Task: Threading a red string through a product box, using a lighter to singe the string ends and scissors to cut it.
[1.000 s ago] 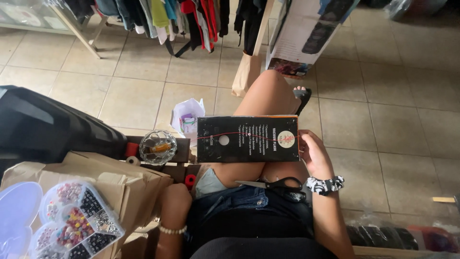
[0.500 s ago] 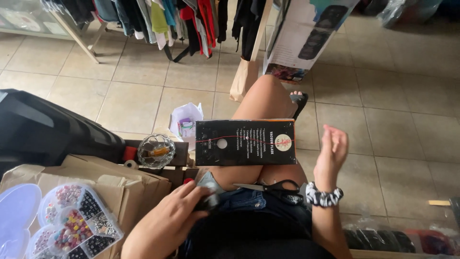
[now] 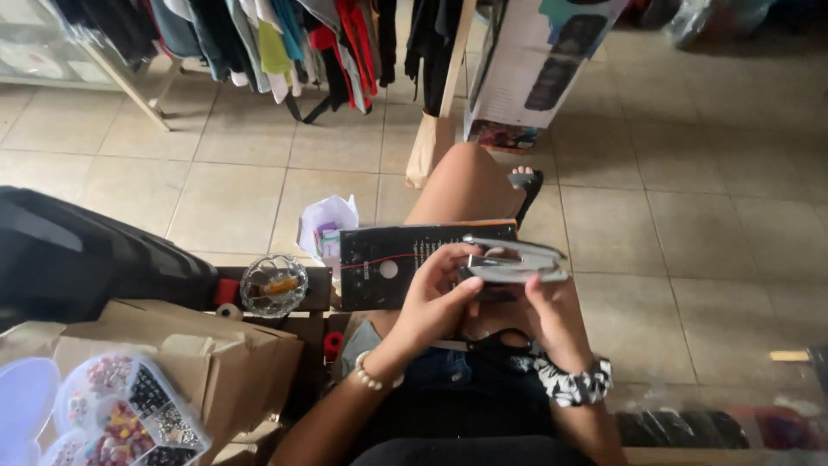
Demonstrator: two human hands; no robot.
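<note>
Over the lap at 6 o'clock, both hands, left & right, grip closed round grey stapler; it's lifted above black flat box; stapler's own mouth open w/ nothing between; bead tray at 8 o'clock untouched.

Stapler above the box lying on the lap; glass bowl left.

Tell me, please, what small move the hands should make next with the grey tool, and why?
Probably bring the grey stapler-like tool down toward the black flat box on the lap. Both the left hand and the right hand grip the tool just above the box's right end, and its mouth seems to point that way.
</note>
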